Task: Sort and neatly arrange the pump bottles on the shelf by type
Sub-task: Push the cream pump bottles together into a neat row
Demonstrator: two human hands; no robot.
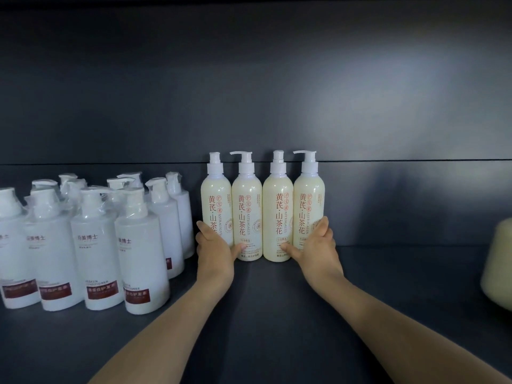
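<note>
Several cream pump bottles with red lettering stand in a tight row against the shelf's back wall; the leftmost and the rightmost bracket two in the middle. My left hand wraps the lower part of the leftmost bottle, thumb across to its neighbour. My right hand cups the lower part of the rightmost bottle, thumb pointing at the third one. Several white pump bottles with dark red labels and plastic-wrapped pumps stand grouped at the left.
The dark shelf floor runs toward me between my forearms. A blurred cream bottle shows at the right edge. The dark back wall rises behind the bottles.
</note>
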